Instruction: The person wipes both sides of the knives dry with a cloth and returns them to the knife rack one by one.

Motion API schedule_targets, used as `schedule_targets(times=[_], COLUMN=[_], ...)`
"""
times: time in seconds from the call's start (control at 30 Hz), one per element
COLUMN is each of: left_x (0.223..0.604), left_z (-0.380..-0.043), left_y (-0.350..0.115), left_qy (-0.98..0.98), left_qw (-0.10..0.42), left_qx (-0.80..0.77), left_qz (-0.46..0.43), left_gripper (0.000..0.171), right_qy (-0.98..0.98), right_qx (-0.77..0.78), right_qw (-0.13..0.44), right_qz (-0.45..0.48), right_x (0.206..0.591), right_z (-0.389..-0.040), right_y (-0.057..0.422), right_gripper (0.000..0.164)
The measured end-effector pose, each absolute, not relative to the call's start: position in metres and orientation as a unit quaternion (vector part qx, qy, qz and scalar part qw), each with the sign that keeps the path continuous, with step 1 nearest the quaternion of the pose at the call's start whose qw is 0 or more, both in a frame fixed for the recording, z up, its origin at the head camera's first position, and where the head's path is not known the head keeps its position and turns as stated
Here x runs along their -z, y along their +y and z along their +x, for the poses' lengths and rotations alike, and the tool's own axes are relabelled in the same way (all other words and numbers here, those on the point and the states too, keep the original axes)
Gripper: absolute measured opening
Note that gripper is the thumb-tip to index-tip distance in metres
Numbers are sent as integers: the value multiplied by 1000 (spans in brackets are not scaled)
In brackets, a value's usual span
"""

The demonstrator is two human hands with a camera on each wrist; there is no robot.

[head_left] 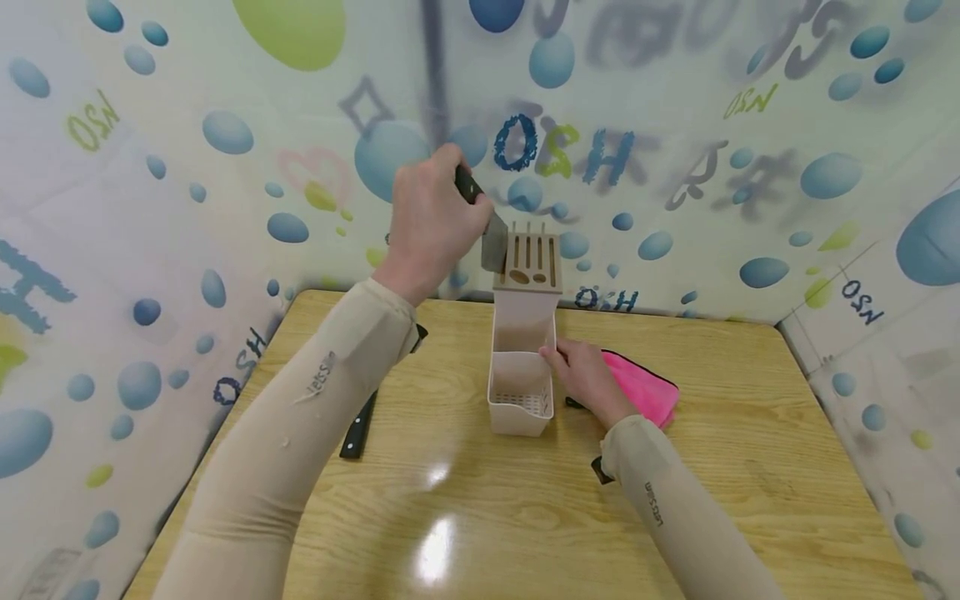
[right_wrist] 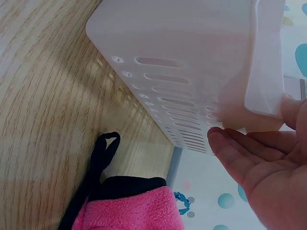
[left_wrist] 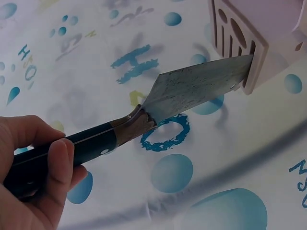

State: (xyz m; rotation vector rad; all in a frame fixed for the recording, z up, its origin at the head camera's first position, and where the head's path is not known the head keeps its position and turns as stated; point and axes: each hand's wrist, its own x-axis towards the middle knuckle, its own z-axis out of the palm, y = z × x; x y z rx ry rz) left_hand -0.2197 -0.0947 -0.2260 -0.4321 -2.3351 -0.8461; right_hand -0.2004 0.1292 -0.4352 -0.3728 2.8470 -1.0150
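My left hand (head_left: 435, 217) is raised and grips the black handle of a broad-bladed cleaver (left_wrist: 196, 88). The blade points down toward the slotted top (head_left: 552, 287) of a pale knife and utensil holder (head_left: 522, 421). In the left wrist view the blade's far end meets an outer slot; how deep it sits, I cannot tell. The holder stands upright on the table, its open compartments facing me. On its right side my right hand (head_left: 588, 379) pinches the wall edge between thumb and fingers, as the right wrist view (right_wrist: 268, 167) also shows.
Left of the holder, a black-handled utensil (head_left: 358, 429) lies on the wooden table (head_left: 450, 517), partly hidden by my left arm. A pink cloth (head_left: 656, 392) with black edging and a loop lies right of it. A patterned backdrop (head_left: 675, 275) rises behind and at both sides.
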Motion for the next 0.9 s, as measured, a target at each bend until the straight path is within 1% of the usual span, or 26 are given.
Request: schedule_targets(times=[0.23, 0.6, 0.9], left_x=[231, 238, 245], left_z=[-225, -234, -240], left_y=[-94, -91, -89], left_qy=[-878, -876, -869], left_qw=[300, 301, 298], left_qx=[339, 343, 364], left_qz=[-158, -157, -153], left_gripper=[12, 12, 14], right_qy=[935, 931, 933], right_qx=[326, 339, 339], right_qw=[38, 33, 37], right_qz=[-130, -129, -117], right_x=[438, 439, 439], right_z=[-202, -201, -201], right_y=[128, 129, 129], right_gripper=[30, 28, 31])
